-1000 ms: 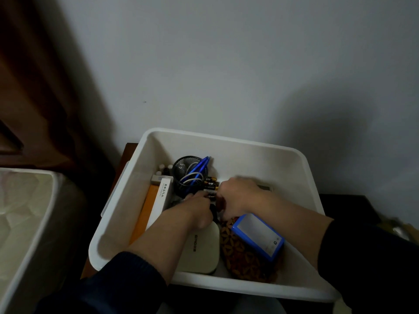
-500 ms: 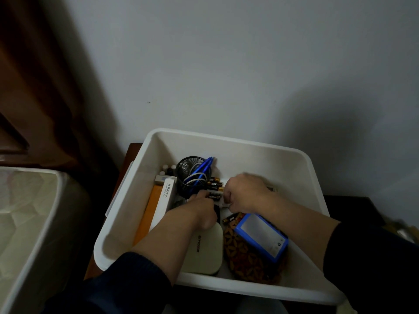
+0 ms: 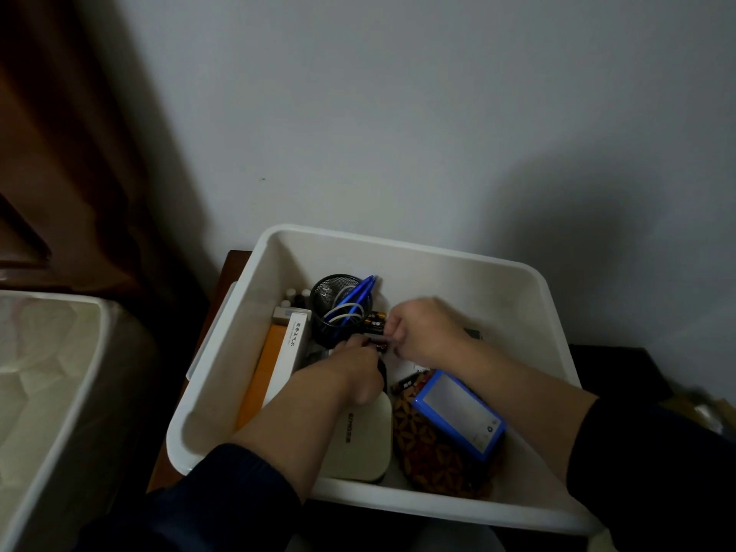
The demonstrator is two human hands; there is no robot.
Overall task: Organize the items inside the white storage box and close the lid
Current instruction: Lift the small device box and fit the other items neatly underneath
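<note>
Printed text is seen on a few items, mostly too small/blurred to be read. A vertical line of dark characters is carried on the tall white carton [image 3: 294,341] at the box's left side; illegible. A short grey brand word is printed along the cream flat case [image 3: 360,440], letters not made out. A small round logo w/ tiny print is borne on the blue-edged box [image 3: 458,416], near its lower corner; unreadable. Label marks on the batteries [image 3: 375,321]: illegible.
</note>
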